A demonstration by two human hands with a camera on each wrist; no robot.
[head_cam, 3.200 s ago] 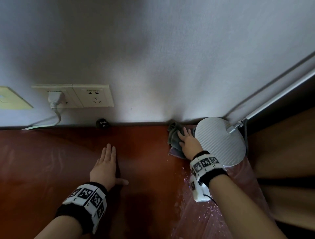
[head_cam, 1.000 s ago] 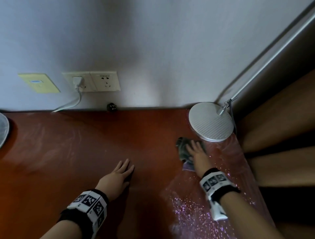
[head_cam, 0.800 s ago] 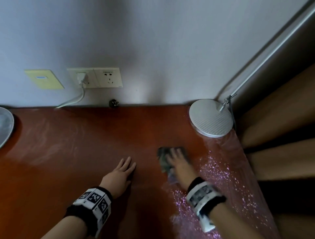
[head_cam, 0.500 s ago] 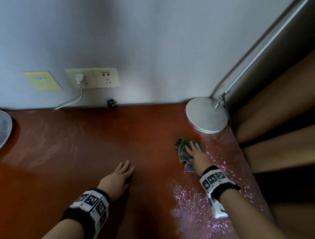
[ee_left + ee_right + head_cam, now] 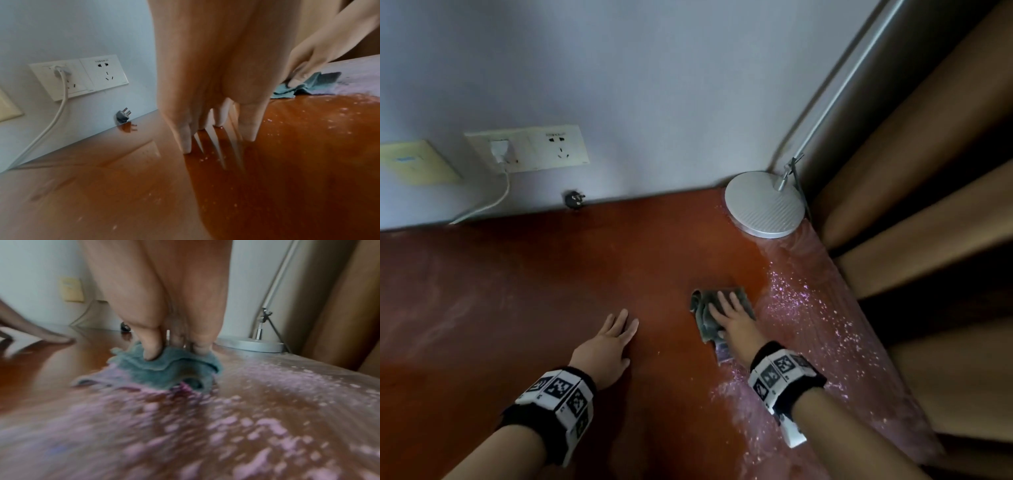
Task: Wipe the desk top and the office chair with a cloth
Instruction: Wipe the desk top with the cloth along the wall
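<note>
The red-brown desk top (image 5: pixel 517 291) fills the lower half of the head view. A crumpled grey-green cloth (image 5: pixel 702 315) lies on it, right of centre. My right hand (image 5: pixel 726 303) presses down on the cloth (image 5: pixel 164 369) with its fingers spread over it. My left hand (image 5: pixel 619 325) lies flat on the bare desk a short way left of the cloth, fingers straight (image 5: pixel 216 129). From the left wrist, the cloth (image 5: pixel 304 87) shows under the right hand's fingers. No office chair is in view.
A round silver lamp base (image 5: pixel 763 205) with a slanted pole stands at the back right corner. Pale pink specks (image 5: pixel 808 308) cover the desk's right strip. A wall socket (image 5: pixel 527 149) holds a white plug; a loose dark plug (image 5: pixel 573 199) lies against the wall. Brown curtains (image 5: pixel 928 171) hang beside the right edge.
My right hand has swept the cloth back and forth below the lamp base; over the last half second it slid left and toward me. My left hand has stayed flat in place.
</note>
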